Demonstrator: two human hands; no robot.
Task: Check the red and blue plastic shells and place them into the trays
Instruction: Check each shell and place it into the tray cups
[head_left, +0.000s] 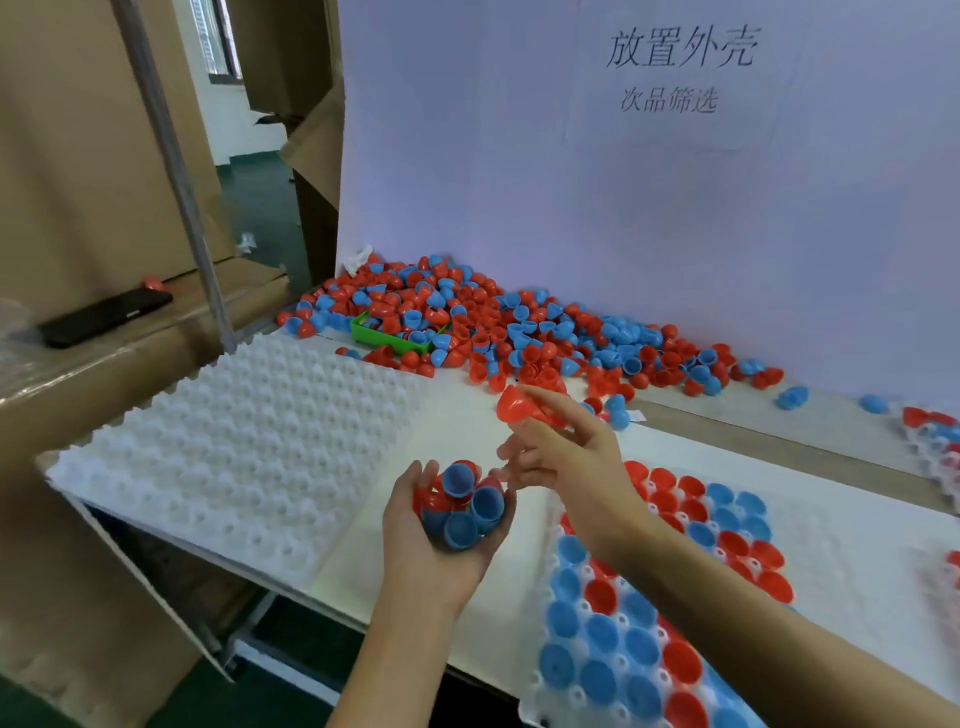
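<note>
My left hand (431, 540) is cupped palm up over the table's front edge and holds a handful of blue and red shells (465, 506). Just above it, my right hand (566, 457) pinches a single red shell (514, 405) with its hollow side turned to the left. A big loose pile of red and blue shells (519, 327) lies against the white back wall. To the right, a white tray (587, 696) carries several rows of red and blue shells placed dome up. At the left lies a white dimpled tray (234, 452) with no shells on it.
A small green bin (363, 332) sits half buried in the pile. A black phone (104, 317) rests on the cardboard box at left, beside a grey metal post (176, 171). Another tray with shells (935, 441) shows at the far right edge.
</note>
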